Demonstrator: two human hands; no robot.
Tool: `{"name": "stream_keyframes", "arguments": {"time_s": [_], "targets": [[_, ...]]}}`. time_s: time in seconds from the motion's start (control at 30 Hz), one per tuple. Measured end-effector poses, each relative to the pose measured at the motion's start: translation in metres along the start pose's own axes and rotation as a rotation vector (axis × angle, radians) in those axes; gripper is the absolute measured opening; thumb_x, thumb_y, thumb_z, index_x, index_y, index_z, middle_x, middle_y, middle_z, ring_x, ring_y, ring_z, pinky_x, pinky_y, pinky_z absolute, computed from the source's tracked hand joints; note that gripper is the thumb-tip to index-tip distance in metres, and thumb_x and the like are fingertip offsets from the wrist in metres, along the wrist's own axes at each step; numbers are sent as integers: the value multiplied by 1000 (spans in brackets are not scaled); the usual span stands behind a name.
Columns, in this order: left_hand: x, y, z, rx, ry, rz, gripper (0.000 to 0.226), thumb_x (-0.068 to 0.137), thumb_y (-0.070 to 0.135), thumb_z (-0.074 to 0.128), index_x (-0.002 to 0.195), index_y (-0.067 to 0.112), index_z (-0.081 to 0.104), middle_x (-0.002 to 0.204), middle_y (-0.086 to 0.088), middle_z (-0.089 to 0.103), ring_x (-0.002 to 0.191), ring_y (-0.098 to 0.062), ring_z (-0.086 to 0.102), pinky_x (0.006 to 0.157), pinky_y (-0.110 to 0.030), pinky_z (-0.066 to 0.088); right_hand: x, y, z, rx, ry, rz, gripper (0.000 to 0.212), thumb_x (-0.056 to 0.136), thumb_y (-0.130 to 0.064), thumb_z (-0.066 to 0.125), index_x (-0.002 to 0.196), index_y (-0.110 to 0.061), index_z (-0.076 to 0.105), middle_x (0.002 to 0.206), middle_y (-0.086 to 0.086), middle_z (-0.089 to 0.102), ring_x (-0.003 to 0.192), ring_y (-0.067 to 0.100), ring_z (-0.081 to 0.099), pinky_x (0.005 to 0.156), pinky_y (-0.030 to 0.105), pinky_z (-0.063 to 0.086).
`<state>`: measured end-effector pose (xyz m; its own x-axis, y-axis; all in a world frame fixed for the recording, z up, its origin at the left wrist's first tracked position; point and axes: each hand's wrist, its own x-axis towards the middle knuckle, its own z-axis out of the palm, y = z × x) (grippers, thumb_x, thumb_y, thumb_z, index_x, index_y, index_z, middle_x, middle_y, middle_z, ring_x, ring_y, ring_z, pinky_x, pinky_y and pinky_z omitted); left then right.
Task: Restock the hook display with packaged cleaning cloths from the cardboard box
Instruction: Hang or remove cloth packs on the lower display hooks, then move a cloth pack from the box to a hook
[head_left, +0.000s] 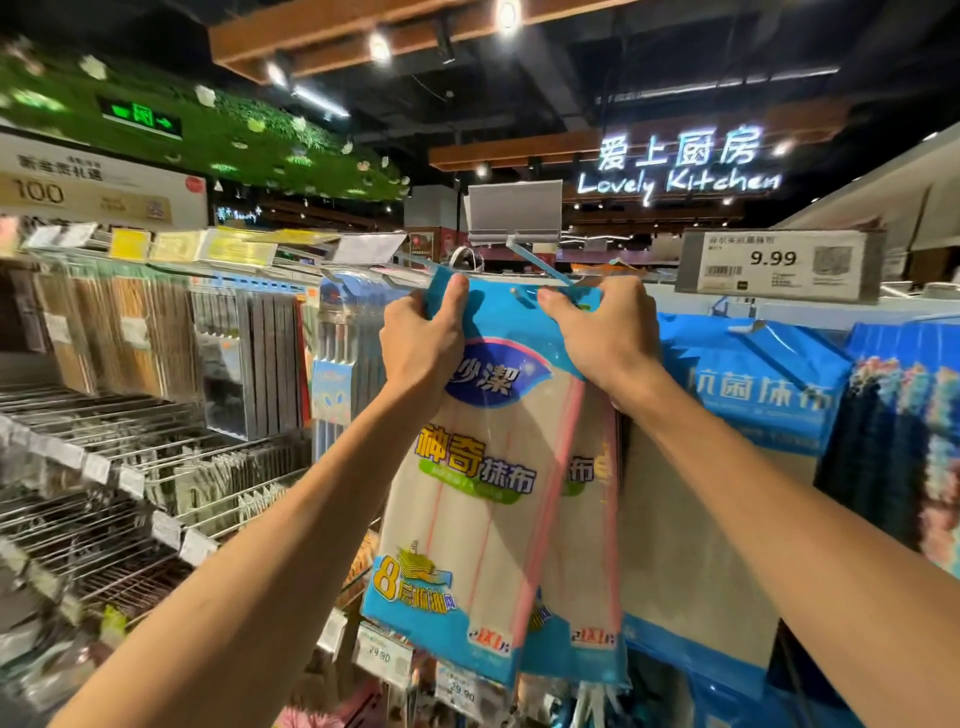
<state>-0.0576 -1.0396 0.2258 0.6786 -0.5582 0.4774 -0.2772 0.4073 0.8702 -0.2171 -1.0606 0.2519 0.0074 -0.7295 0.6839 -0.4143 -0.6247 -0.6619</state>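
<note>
Two cloth packs (467, 519), left hand (423, 338) and right hand (605, 332) clamped on their tops, one hook (537, 265) above

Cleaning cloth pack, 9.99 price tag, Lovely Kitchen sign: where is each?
cleaning cloth pack (467, 519), head view, middle of its front
9.99 price tag (779, 275), head view, its white face
Lovely Kitchen sign (678, 180), head view, its lit letters

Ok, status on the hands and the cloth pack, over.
Left hand, right hand both gripping top of cloth pack. Pack up at the hook, second pack behind. Nothing seen blocking.
</note>
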Motion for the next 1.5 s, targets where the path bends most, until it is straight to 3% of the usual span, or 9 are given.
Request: {"name": "stream_keyframes", "arguments": {"time_s": [0.27, 0.43, 0.6, 0.73, 0.87, 1.03, 1.17, 1.23, 1.5], "targets": [[-9, -12, 10, 371, 181, 142, 59, 89, 65, 55, 108, 9, 58, 105, -5, 58, 93, -19, 55, 80, -33, 44, -9, 12, 5, -353, 92, -286, 37, 96, -44, 58, 106, -11, 72, 106, 13, 69, 102, 31, 58, 69, 31, 34], [-22, -12, 14, 357, 127, 87, 58, 91, 64, 52, 114, 11, 50, 113, -8, 62, 99, -23, 61, 85, -37, 50, -4, 29, -8, -253, 103, -223, 47, 85, -51, 69, 109, -14, 57, 109, 6, 66, 103, 28, 59, 71, 30, 32], [-43, -4, -3, 430, 95, 55, 53, 92, 61, 55, 115, 14, 44, 116, -10, 61, 103, -27, 61, 89, -41, 51, -33, 44, -27, -170, 66, -309, 39, 90, -32, 68, 116, -9, 51, 115, 9, 60, 102, 31, 60, 71, 35, 39], [-86, 5, -41, 709, 153, 167, 42, 91, 44, 63, 115, 14, 49, 116, -13, 55, 108, -31, 54, 90, -38, 42, -75, 58, -52, -95, 24, -354, 23, 87, -31, 71, 97, -13, 62, 93, 9, 69, 88, 34, 64, 70, 37, 44], [-173, 19, -99, 980, 50, 195, 25, 90, 40, 66, 92, 17, 57, 96, -14, 66, 89, -32, 61, 70, -36, 45, -159, 71, -72, 61, -224, -381, 22, 77, -36, 73, 80, -18, 62, 69, -3, 62, 67, 27, 62, 62, 40, 52], [-323, 29, -187, 1399, -148, 28, 30, 89, 39, 66, 72, 20, 52, 65, -4, 58, 72, -36, 64, 57, -31, 35, -294, 72, -77, 59, -695, -447, 23, 81, -41, 75, 80, -21, 63, 76, -1, 67, 77, 25, 64, 64, 35, 49], [-431, 24, -281, 1574, -214, -335, 26, 92, 48, 60, 84, 23, 56, 87, -4, 69, 83, -33, 67, 63, -33, 49, -407, 49, -48, 126, -1115, -491, 26, 85, -42, 71, 92, -18, 64, 88, 3, 66, 90, 26, 62, 71, 35, 44], [-482, 24, -330, 1614, -182, -493, 26, 93, 49, 58, 83, 27, 51, 89, 2, 66, 83, -25, 65, 62, -30, 44, -462, 27, -33, 155, -1288, -559, 28, 89, -43, 65, 102, -19, 63, 99, 1, 65, 99, 23, 60, 78, 34, 45], [-638, -10, -539, 1599, 90, -1090, 21, 93, 44, 55, 94, 23, 57, 107, -5, 67, 104, -27, 63, 82, -35, 48, -655, -82, 44, 103, -1692, -781, 23, 95, -45, 57, 103, -23, 61, 106, -2, 67, 101, 19, 61, 74, 25, 39]]}}
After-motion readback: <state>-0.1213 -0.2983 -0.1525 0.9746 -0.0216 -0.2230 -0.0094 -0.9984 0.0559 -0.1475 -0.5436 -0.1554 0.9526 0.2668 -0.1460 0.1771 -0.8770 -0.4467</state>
